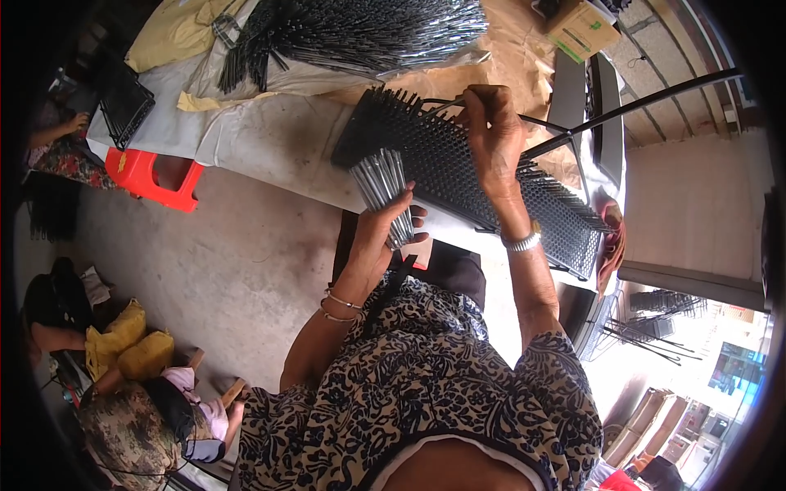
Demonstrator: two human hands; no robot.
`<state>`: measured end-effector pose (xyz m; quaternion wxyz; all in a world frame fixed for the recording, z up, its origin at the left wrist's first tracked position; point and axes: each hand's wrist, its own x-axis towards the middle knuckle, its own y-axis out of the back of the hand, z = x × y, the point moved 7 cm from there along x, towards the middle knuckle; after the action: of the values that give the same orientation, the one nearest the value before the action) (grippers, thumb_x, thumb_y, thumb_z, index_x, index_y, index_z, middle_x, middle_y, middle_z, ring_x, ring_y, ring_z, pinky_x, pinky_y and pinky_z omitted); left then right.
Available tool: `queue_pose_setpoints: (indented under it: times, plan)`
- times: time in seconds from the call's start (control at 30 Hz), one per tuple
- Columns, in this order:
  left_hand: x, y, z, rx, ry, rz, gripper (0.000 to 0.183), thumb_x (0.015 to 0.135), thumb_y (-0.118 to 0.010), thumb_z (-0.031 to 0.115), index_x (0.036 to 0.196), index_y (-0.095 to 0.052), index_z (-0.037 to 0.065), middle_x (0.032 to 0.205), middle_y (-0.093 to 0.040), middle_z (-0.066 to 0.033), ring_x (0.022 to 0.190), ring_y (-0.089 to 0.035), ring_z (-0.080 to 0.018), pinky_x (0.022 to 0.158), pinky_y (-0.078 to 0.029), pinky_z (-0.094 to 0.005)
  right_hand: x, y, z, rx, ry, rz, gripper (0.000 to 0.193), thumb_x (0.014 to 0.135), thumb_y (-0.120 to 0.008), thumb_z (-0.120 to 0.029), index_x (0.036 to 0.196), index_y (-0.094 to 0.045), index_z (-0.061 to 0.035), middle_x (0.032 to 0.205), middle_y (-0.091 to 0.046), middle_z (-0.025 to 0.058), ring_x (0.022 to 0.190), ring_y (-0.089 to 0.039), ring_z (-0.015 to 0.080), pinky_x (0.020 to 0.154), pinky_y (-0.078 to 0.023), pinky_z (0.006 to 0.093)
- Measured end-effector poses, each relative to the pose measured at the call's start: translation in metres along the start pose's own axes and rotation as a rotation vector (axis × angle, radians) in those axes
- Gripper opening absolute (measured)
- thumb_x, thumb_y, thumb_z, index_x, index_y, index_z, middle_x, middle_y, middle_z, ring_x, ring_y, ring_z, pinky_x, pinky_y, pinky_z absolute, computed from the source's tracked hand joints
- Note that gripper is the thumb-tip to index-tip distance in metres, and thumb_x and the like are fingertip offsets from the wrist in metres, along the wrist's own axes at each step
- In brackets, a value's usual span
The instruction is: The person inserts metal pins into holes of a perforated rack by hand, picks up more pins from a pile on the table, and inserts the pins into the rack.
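My left hand (386,219) is wrapped round a bundle of thin, shiny silver-grey rods (379,182), which stands tilted beside the table edge. Above a long black rack (544,200) with rows of small holes, my right hand (498,135) has its fingers pinched together. A thin rod (444,107) seems to come out from between those fingertips, though its ends are hard to make out. Rows of dark pegs or rods stick up along the rack's far edge. The rack lies slanted on the table, its near long side toward me.
A large heap of dark, shiny rods (368,37) lies on brown paper (524,49) at the back. A black metal bar (655,105) reaches over the rack from the right. A red stool (155,176) stands left of the table. Other people sit at the left, near yellow bags (131,348).
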<state>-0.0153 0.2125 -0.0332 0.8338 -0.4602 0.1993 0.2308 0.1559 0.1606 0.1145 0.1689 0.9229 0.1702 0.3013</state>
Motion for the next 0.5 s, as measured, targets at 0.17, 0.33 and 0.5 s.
queue_pose_setpoints:
  times: [0.17, 0.33, 0.5]
  plan:
    - [0.008, 0.005, -0.017, 0.039, 0.049, 0.059, 0.026, 0.089, -0.068, 0.024, 0.106, -0.062, 0.007, 0.078, -0.066, -0.0083, 0.062, -0.059, -0.0110, 0.051, -0.049, -0.0261, 0.005, -0.027, 0.020, -0.182, 0.209, -0.005, 0.015, 0.087, -0.062, 0.001, 0.096, -0.051, -0.0033, 0.075, -0.064, 0.0161, 0.066, -0.066, 0.0312, 0.057, -0.051, 0.0367]
    - [0.005, 0.005, -0.012, -0.021, 0.029, 0.002, 0.023, 0.091, -0.065, 0.023, 0.106, -0.060, 0.006, 0.082, -0.066, -0.0107, 0.066, -0.060, -0.0136, 0.055, -0.051, -0.0279, 0.005, -0.045, 0.019, -0.350, 0.232, -0.095, 0.013, 0.088, -0.063, -0.010, 0.095, -0.053, -0.0063, 0.077, -0.064, 0.0155, 0.068, -0.065, 0.0355, 0.056, -0.051, 0.0427]
    - [-0.001, -0.001, 0.000, -0.038, -0.031, 0.005, 0.017, 0.091, -0.064, 0.016, 0.101, -0.061, 0.004, 0.081, -0.065, -0.0079, 0.070, -0.064, -0.0156, 0.058, -0.054, -0.0300, 0.011, -0.051, 0.001, -0.374, 0.351, -0.151, 0.013, 0.085, -0.066, -0.019, 0.096, -0.068, -0.0124, 0.092, -0.064, 0.0075, 0.079, -0.065, 0.0293, 0.063, -0.053, 0.0401]
